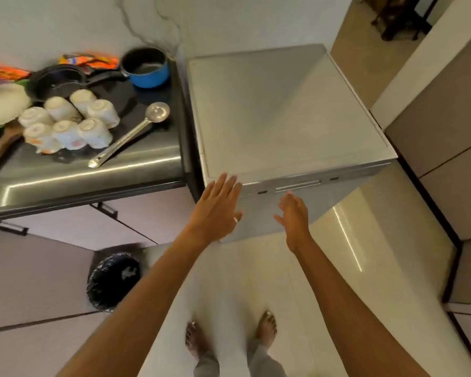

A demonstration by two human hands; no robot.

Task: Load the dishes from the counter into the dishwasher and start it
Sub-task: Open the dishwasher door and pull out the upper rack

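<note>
A silver dishwasher (286,112) stands to the right of the steel counter (65,180), its door closed and a handle slot (297,185) along the front top edge. My left hand (215,208) is open with straight fingers at the front left corner of the dishwasher top. My right hand (292,213) is open just below the handle slot, holding nothing. On the counter lie several upturned white cups (71,123), a steel ladle (131,134), a blue saucepan (144,66), a black frying pan (57,83) and a white plate (3,104).
Orange snack packets (90,61) lie at the back of the counter. A wooden utensil (0,148) rests at its left edge. A bin with a black liner (114,278) stands on the floor below the counter. Cabinets (446,159) line the right side. My bare feet (267,327) stand on pale floor.
</note>
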